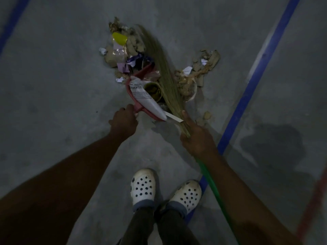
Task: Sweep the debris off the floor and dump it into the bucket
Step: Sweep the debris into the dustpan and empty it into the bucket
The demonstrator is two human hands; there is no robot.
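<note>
Gripping the red dustpan [137, 106] by its handle, left hand [123, 121] had fingers curled shut round it | dustpan sat on the floor [62, 85], white wrapper [145, 98] inside | debris [123, 48] heaped beyond it | broom [159, 64] bristles lay across the heap | right hand [196, 138] fingers clasped the broom's bristle base | blue line [256, 73] at right

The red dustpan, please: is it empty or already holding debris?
Partly loaded: a white printed wrapper and a brownish cup lie in the dustpan, whose handle the left hand grips.
</note>
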